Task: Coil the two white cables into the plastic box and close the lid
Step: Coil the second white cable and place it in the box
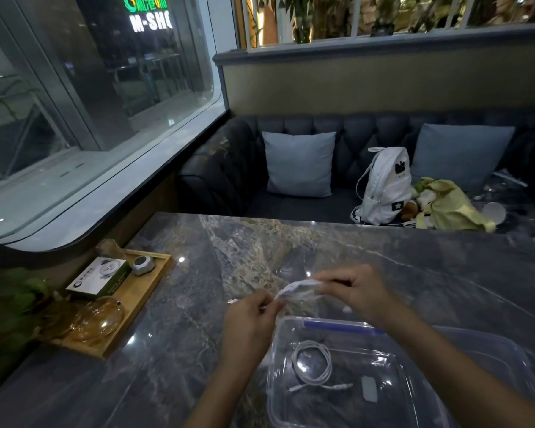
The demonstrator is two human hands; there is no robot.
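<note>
The box (271,381) sits nearest on the table (414,273), open, with one coiled cable (329,364) lying flat on its floor, both plugs pointing out at the near side, and a small grey piece (369,389) just beside it. A blue strip (343,326) runs along the box's far rim. The lid (488,347) lies off the box at its right, partly under the right forearm. Both forearms reach forward over the box, and the hands are raised above the table just beyond its far rim. The left hand (250,316) has its fingers curled in, pinching one end of the second cable (297,287). The right hand (359,291), a little farther and higher, pinches the other end with its knuckles up. This cable spans the gap between the hands in loose folds, blurred, well clear of the box. That makes two white cables, one box and one lid. To the left, a wooden tray (142,301) holds an amber dish (99,319), a carton (98,278) and a grey gadget (142,265). Across the table, a dark sofa (217,174) carries two cushions (300,163), a white backpack (386,186) and a yellow-green bag (451,208).
</note>
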